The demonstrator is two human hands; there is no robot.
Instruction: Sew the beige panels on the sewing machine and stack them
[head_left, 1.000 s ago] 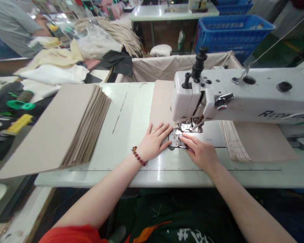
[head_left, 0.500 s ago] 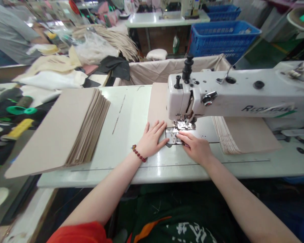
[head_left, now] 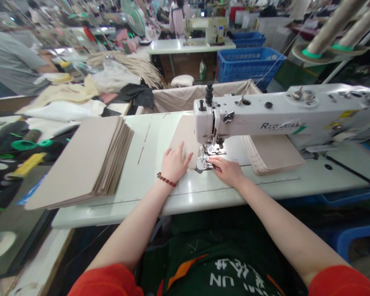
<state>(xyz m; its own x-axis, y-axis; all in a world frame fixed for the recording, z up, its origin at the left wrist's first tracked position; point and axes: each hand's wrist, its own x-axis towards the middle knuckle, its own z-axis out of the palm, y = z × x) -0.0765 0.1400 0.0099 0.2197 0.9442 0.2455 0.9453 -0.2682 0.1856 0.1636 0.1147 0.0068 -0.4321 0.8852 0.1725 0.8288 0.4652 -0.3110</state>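
Beside a white sewing machine (head_left: 234, 119), my left hand (head_left: 175, 162) has its fingers spread at the near left edge of a beige panel (head_left: 186, 135). The panel lies left of the presser foot, partly hidden behind the machine head. A beaded bracelet (head_left: 166, 179) circles my left wrist. My right hand (head_left: 230, 170) is closed, fingertips at the metal needle plate (head_left: 203, 163) in front of the foot. Something small and dark shows beneath those fingers, too hidden to name.
A thick stack of beige panels (head_left: 77, 156) lies on the table's left. More panels (head_left: 274, 152) lie under the machine arm at right. Behind are a cloth-lined bin (head_left: 175, 96) and a blue crate (head_left: 246, 63). A co-worker's sleeve (head_left: 15, 53) shows far left.
The camera view has shifted, showing more of the background. My left hand's fingers have lifted and moved left from the plate. The panel sits nearer me and more slanted. My right hand stays at the plate.
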